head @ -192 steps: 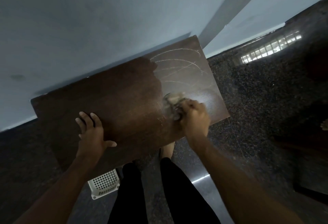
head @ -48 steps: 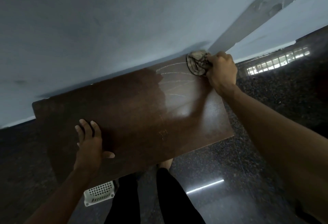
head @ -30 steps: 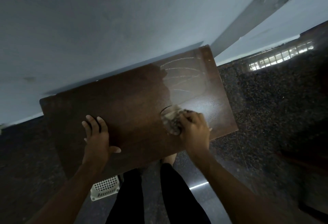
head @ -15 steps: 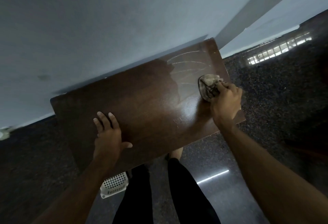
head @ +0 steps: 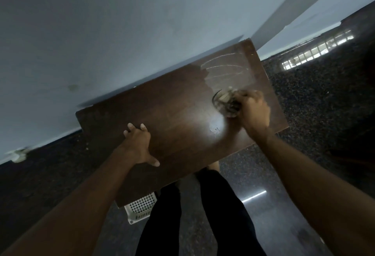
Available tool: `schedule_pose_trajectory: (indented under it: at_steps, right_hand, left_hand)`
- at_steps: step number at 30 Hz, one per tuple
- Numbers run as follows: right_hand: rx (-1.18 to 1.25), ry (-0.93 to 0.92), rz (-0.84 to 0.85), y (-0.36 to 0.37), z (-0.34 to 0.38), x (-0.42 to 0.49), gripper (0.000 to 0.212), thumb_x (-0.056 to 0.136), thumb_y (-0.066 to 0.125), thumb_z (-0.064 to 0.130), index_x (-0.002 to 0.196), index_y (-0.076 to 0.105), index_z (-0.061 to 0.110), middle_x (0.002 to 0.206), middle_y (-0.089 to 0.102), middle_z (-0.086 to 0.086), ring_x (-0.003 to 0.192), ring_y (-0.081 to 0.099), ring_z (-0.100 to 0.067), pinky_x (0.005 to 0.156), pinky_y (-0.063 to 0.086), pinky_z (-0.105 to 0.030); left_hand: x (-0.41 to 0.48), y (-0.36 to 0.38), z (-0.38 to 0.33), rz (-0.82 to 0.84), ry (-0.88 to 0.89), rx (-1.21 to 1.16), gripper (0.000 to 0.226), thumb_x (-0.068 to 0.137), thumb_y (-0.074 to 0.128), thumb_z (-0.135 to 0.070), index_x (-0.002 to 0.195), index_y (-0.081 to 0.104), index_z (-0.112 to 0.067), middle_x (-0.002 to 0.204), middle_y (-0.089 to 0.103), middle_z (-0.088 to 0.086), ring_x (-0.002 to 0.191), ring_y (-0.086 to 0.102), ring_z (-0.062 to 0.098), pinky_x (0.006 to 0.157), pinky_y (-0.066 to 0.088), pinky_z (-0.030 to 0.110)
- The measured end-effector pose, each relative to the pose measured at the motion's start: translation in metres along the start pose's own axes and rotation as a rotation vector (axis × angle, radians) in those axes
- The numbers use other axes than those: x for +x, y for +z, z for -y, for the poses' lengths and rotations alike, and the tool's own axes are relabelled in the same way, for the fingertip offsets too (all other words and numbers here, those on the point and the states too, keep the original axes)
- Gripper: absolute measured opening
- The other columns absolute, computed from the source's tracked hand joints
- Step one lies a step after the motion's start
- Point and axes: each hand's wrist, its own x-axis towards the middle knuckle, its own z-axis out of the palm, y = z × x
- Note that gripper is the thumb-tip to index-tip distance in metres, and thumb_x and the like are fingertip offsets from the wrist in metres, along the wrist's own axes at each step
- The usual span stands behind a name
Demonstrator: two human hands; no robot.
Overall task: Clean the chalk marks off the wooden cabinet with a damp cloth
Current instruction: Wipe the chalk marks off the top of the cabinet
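— So, from the head camera (the only view there is): where is the cloth (head: 226, 103)?

— Bunched on the cabinet top (head: 162, 117), toward its far right end. The right hand (head: 253, 113) has its fingers curled round it and bears it down on the wood. Both are smeared by motion blur, so I cannot tell one finger from another.

— And the chalk marks (head: 225, 67)?

— Pale arcs at twelve o'clock from the cloth and eleven o'clock from the right hand, between the cloth and the back edge. Their long axis runs roughly nine to three, along the length of the top. I judge the next stroke must push away from the body, toward twelve, then sweep sideways along the lines.

— Which hand is nearer to them?

— The right, plainly. The left hand (head: 138, 146) is well apart, at about eight o'clock from the cloth. It lies flat on the wood with fingers straight and close together and the thumb splayed toward four o'clock. It holds nothing and looks to be steadying the cabinet.

— The right arm's pose?

— It reaches in from five o'clock, forearm nearly straight, wrist over the near right edge.
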Motion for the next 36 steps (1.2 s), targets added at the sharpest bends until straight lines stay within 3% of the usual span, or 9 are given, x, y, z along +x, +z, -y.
schedule_pose_trajectory:
  at_steps: [3,7,13,18,22,25,29,31,36]
  right_hand:
    - [0.069,0.322,-0.095,-0.013,-0.017,0.033,0.040,0.087,0.064,-0.003,0.123,0.068,0.014,0.121,0.063,-0.014,0.111,0.057,-0.036,0.087,0.053,-0.049]
    - [0.128,0.456,-0.099,-0.009,0.002,0.036,0.023,0.093,0.057,-0.001,0.113,0.067,0.002,0.115,0.064,-0.016,0.104,0.061,-0.035,0.082,0.052,-0.042]
    - [0.134,-0.201,0.102,0.020,0.046,-0.032,0.037,0.075,0.078,0.015,0.111,0.071,0.019,0.112,0.064,-0.008,0.102,0.060,-0.033,0.066,0.057,-0.042]
    - [0.084,-0.402,0.113,0.013,0.005,-0.009,0.045,0.069,0.081,0.024,0.113,0.072,0.021,0.105,0.064,-0.006,0.098,0.061,-0.033,0.052,0.056,-0.037]
    - [0.028,-0.078,0.013,-0.008,-0.052,0.032,0.038,0.077,0.076,0.010,0.114,0.072,0.018,0.118,0.065,-0.012,0.100,0.060,-0.037,0.066,0.052,-0.039]
    - [0.065,0.206,-0.094,-0.022,-0.085,0.060,0.038,0.079,0.067,0.003,0.114,0.073,0.017,0.113,0.064,-0.015,0.099,0.059,-0.039,0.071,0.051,-0.042]
    - [0.165,0.322,-0.151,-0.015,-0.069,0.059,0.035,0.081,0.065,-0.003,0.113,0.072,0.010,0.109,0.063,-0.018,0.102,0.057,-0.038,0.075,0.050,-0.045]
    - [0.239,0.249,-0.129,-0.004,-0.048,0.046,0.032,0.081,0.067,-0.003,0.111,0.070,0.008,0.111,0.060,-0.017,0.102,0.058,-0.037,0.078,0.053,-0.046]
    - [0.243,-0.327,-0.004,0.028,0.031,-0.003,0.035,0.069,0.085,0.016,0.101,0.073,0.015,0.094,0.061,-0.007,0.088,0.058,-0.028,0.071,0.050,-0.036]
  left_hand:
    - [0.001,0.002,-0.002,0.009,-0.010,-0.007,0.143,0.066,0.088,-0.050,0.154,-0.013,0.001,0.157,-0.016,0.037,0.148,-0.001,0.052,0.122,0.021,0.053]
    - [0.003,0.004,-0.006,-0.014,-0.040,-0.045,0.141,0.068,0.087,-0.050,0.154,-0.011,0.003,0.156,-0.014,0.039,0.148,0.000,0.052,0.122,0.020,0.051]
    - [0.010,0.016,-0.015,-0.059,-0.116,-0.057,0.143,0.069,0.082,-0.059,0.153,-0.014,0.005,0.154,-0.019,0.041,0.147,-0.004,0.055,0.122,0.017,0.050]
    - [0.011,0.015,-0.015,-0.093,-0.148,-0.041,0.137,0.070,0.078,-0.064,0.156,-0.006,0.002,0.157,-0.012,0.039,0.148,0.004,0.053,0.121,0.021,0.049]
    - [0.010,0.011,-0.014,-0.095,-0.153,-0.042,0.135,0.068,0.078,-0.067,0.157,0.001,-0.001,0.158,-0.007,0.038,0.148,0.010,0.052,0.120,0.025,0.048]
    - [0.010,0.010,-0.014,-0.109,-0.155,-0.059,0.132,0.069,0.077,-0.067,0.157,0.003,-0.002,0.159,-0.006,0.036,0.148,0.012,0.050,0.120,0.027,0.047]
    - [0.008,0.018,-0.016,-0.174,-0.159,-0.090,0.129,0.069,0.076,-0.067,0.157,0.006,-0.004,0.160,-0.006,0.033,0.148,0.012,0.048,0.119,0.029,0.048]
    - [0.008,0.024,-0.018,-0.212,-0.153,-0.120,0.129,0.068,0.078,-0.066,0.157,0.008,-0.005,0.160,-0.006,0.032,0.149,0.009,0.048,0.118,0.029,0.050]
    - [0.009,0.034,-0.016,-0.292,-0.151,-0.150,0.126,0.067,0.081,-0.062,0.157,0.012,-0.008,0.162,-0.006,0.028,0.150,0.006,0.047,0.116,0.030,0.053]
